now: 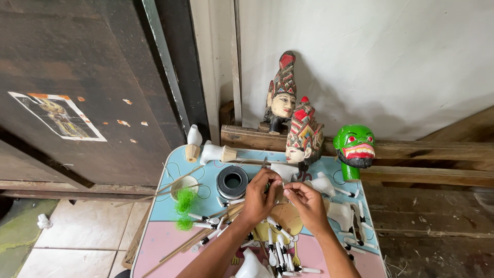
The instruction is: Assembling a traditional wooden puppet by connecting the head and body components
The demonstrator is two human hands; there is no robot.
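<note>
A person's two hands meet above a small pastel blue-and-pink table (pixel 170 242) set against a white wall. The left hand (pixel 259 198) is curled shut, its fingers pinched around a small pale wooden piece (pixel 278 191) held over the middle of the table, with a thin stick (pixel 264 163) rising from the grip. The right hand (pixel 307 202) is closed too, fingertips pressed to the same piece from the other side, so that the two hands touch; what exactly the piece is cannot be made out. Below the hands lie a scatter of white puppet arms with black joints (pixel 278 252) and a bundle of thin bamboo rods (pixel 203 238). Left of the hands sit a black roll of tape (pixel 232 181) and a small white bowl (pixel 183 184), with a tuft of bright green fibre (pixel 184 206) just beside it. At the table's far edge stand two painted wooden puppet heads, one tall-crowned (pixel 282 95) against the wall and one nearer (pixel 303 139), and a green, red-mouthed head (pixel 354 149) to the right. Unpainted white carved pieces (pixel 213 152) rest at the back left corner.
</note>
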